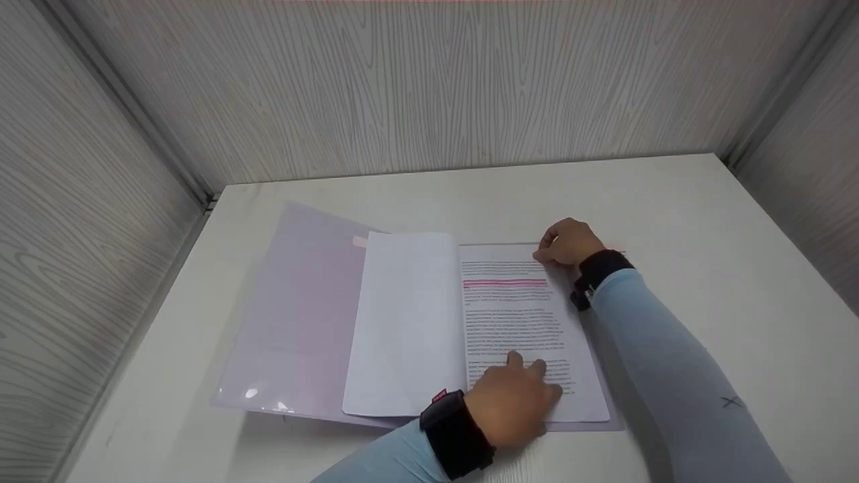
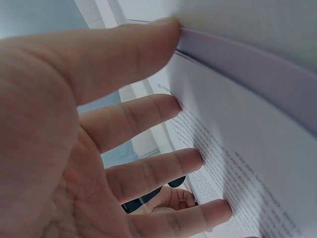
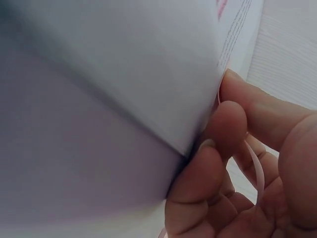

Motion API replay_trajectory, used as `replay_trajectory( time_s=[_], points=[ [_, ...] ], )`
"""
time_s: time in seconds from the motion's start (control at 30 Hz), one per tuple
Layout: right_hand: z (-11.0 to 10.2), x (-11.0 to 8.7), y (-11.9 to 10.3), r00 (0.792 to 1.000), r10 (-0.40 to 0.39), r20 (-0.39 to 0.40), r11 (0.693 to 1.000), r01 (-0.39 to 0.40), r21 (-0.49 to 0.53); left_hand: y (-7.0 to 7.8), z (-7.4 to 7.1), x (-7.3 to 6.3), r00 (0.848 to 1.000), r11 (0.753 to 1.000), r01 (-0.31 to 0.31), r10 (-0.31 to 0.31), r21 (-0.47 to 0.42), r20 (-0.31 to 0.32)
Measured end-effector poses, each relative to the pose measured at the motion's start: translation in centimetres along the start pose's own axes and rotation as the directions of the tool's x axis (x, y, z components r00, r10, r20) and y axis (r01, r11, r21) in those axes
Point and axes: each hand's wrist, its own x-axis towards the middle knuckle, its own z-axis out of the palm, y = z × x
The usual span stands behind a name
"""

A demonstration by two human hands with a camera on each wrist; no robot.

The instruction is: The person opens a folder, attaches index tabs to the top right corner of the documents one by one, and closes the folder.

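A purple translucent folder [image 1: 295,302] lies spread on the table, with a stapled-looking stack of paper inside it. Its left page [image 1: 406,322] is blank. The printed right page [image 1: 517,322] carries two pink highlighted lines near the top. Spread over the lower part of that page, my left hand [image 1: 513,406] presses it with fingertips, its thumb at the bottom edge. At the page's top right corner is my right hand [image 1: 569,243]. Its thumb and forefinger pinch a thin pale pink strip [image 3: 257,173], perhaps a sticky tab, against the page edge.
A pale pink tab [image 1: 360,241] shows at the top of the folder's left cover. The white table [image 1: 711,268] is enclosed by wood-grain panels [image 1: 429,87] at the back and both sides. A pinkish bit [image 1: 616,248] lies behind my right wrist.
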Motion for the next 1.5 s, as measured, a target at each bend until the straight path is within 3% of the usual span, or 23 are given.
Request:
replay_trajectory(
  time_s=[0.3, 0.63, 0.87, 1.5],
  points=[
    [0.18, -0.04, -0.16, 1.000, 0.007, 0.010, 1.000, -0.007, -0.002, 0.06, -0.02, -0.01, 1.000, 1.000, 0.000, 0.000, 0.014, 0.003],
    [-0.22, -0.06, -0.24, 0.997, -0.024, 0.068, 0.996, 0.030, -0.080, -0.06, -0.01, -0.08, 1.000, 1.000, -0.006, 0.006, 0.009, 0.002],
    [-0.46, 0.11, -0.16, 0.994, -0.016, 0.109, 0.997, 0.025, -0.078, -0.15, -0.04, -0.15, 1.000, 1.000, -0.012, 0.012, 0.001, -0.001],
    [-0.02, -0.06, -0.44, 0.999, -0.016, 0.051, 0.994, 0.021, -0.108, -0.04, -0.08, 0.01, 1.000, 1.000, -0.006, 0.006, -0.011, 0.026]
  ],
)
